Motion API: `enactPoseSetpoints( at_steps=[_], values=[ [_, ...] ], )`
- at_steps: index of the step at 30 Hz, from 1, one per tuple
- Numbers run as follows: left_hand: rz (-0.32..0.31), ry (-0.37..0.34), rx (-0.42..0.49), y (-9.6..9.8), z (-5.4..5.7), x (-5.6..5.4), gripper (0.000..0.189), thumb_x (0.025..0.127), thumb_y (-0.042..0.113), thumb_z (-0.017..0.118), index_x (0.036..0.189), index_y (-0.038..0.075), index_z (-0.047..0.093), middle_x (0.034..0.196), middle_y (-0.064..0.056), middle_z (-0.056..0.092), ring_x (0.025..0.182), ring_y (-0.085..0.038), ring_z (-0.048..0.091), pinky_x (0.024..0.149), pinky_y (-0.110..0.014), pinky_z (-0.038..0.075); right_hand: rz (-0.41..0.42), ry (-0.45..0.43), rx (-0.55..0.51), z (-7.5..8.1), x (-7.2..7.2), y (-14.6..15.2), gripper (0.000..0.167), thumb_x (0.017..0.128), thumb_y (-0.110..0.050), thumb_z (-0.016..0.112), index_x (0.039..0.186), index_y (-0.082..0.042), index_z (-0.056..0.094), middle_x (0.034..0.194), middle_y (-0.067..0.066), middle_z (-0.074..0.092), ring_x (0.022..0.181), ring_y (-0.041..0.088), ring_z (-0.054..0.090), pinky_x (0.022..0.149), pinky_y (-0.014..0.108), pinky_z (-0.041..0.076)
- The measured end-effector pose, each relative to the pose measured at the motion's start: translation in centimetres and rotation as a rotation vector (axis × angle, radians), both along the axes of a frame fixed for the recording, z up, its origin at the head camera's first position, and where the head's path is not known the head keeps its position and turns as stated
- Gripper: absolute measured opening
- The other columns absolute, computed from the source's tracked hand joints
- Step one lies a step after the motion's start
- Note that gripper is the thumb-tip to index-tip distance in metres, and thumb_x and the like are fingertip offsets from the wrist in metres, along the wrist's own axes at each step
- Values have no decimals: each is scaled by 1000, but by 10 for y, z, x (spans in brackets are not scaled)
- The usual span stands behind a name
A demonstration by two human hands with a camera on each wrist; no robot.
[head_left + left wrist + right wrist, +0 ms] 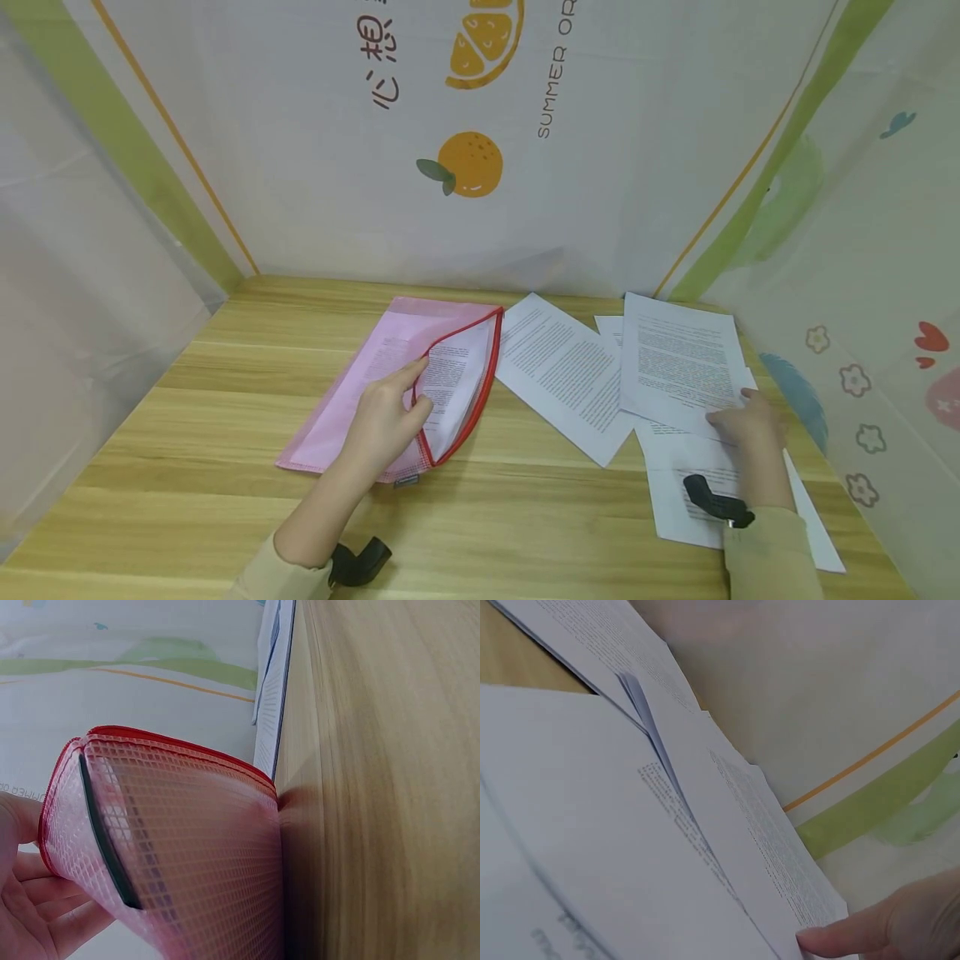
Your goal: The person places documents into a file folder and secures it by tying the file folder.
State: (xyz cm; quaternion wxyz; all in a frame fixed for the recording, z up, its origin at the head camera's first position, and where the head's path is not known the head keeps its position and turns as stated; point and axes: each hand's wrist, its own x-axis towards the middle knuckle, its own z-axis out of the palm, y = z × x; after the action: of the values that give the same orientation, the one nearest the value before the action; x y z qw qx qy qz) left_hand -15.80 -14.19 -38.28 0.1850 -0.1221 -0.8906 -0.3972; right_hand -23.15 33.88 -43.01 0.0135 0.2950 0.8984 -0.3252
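Observation:
A pink mesh zipper pouch (348,379) with red zipper edging lies on the table, its mouth spread apart and printed paper (450,375) showing inside. My left hand (390,412) grips the near edge of that mouth; in the left wrist view the fingers (64,915) are at the red-trimmed edge. Over on the right, my right hand (750,421) pinches the lower right corner of a printed sheet (678,354), the thumb (840,937) on its top face. That sheet overlaps other printed papers (682,492) beneath it.
Between pouch and right-hand papers, another printed sheet (562,375) lies slanted on the wooden table (525,517). A white printed curtain (337,183) rises behind the table's back edge and along both sides. Black wrist mounts (360,562) stick out from both forearms.

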Motion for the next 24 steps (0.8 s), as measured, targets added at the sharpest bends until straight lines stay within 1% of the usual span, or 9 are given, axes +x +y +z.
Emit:
enactPoseSetpoints(
  at_steps=[5, 8, 10, 13, 16, 19, 22, 24],
  values=[
    [-1, 5, 1, 0, 0, 0, 50, 77, -3, 60, 127, -7, 58, 127, -20, 58, 66, -22, 50, 47, -25, 40, -15, -11, 16, 2, 2, 2, 86, 82, -17, 67, 147, 8, 18, 142, 40, 21, 126, 57, 20, 100, 62, 23],
    [-1, 9, -2, 0, 0, 0, 49, 77, -3, 60, 126, -7, 58, 127, -20, 58, 75, -24, 54, 50, -25, 42, -17, -34, 28, 4, 5, 5, 88, 82, -21, 68, 147, 9, 17, 142, 39, 21, 124, 56, 23, 99, 61, 26],
    [0, 5, -3, 0, 0, 0, 49, 77, -3, 61, 126, -7, 58, 127, -19, 58, 77, -25, 55, 51, -25, 42, -20, -47, 35, 5, 7, 6, 87, 83, -23, 67, 146, 10, 17, 141, 39, 23, 122, 56, 25, 97, 60, 27],
    [0, -1, -4, 0, 0, 0, 50, 77, -3, 61, 127, -6, 58, 127, -19, 58, 70, -22, 52, 50, -25, 41, -22, -54, 44, 6, 8, 6, 85, 84, -24, 66, 145, 13, 19, 139, 39, 27, 118, 55, 29, 95, 59, 28],
    [0, -11, -1, 0, 0, 0, 50, 77, -3, 60, 127, -6, 58, 128, -19, 57, 60, -17, 44, 46, -25, 39, -22, -55, 53, 6, 8, 7, 81, 84, -24, 66, 142, 14, 24, 135, 39, 32, 113, 53, 33, 90, 57, 31],
    [1, -14, -1, 0, 0, 0, 50, 77, -3, 60, 127, -6, 58, 128, -19, 57, 56, -13, 37, 44, -24, 37, -30, -52, 65, 6, 9, 8, 74, 84, -23, 65, 138, 15, 31, 130, 39, 36, 109, 52, 37, 85, 56, 35],
    [-3, -9, -1, 0, 1, 1, 50, 78, -3, 60, 127, -6, 58, 127, -19, 58, 54, -12, 34, 44, -24, 37, -55, -41, 63, 6, 10, 11, 67, 85, -21, 62, 135, 15, 36, 128, 38, 39, 107, 51, 42, 81, 54, 39],
    [-3, -11, -2, 0, 1, 1, 50, 78, -3, 60, 128, -6, 58, 128, -19, 57, 53, -11, 33, 43, -24, 37, -65, -29, 45, 7, 10, 12, 64, 86, -21, 60, 135, 15, 37, 129, 38, 39, 108, 51, 42, 84, 55, 41]
  ],
)
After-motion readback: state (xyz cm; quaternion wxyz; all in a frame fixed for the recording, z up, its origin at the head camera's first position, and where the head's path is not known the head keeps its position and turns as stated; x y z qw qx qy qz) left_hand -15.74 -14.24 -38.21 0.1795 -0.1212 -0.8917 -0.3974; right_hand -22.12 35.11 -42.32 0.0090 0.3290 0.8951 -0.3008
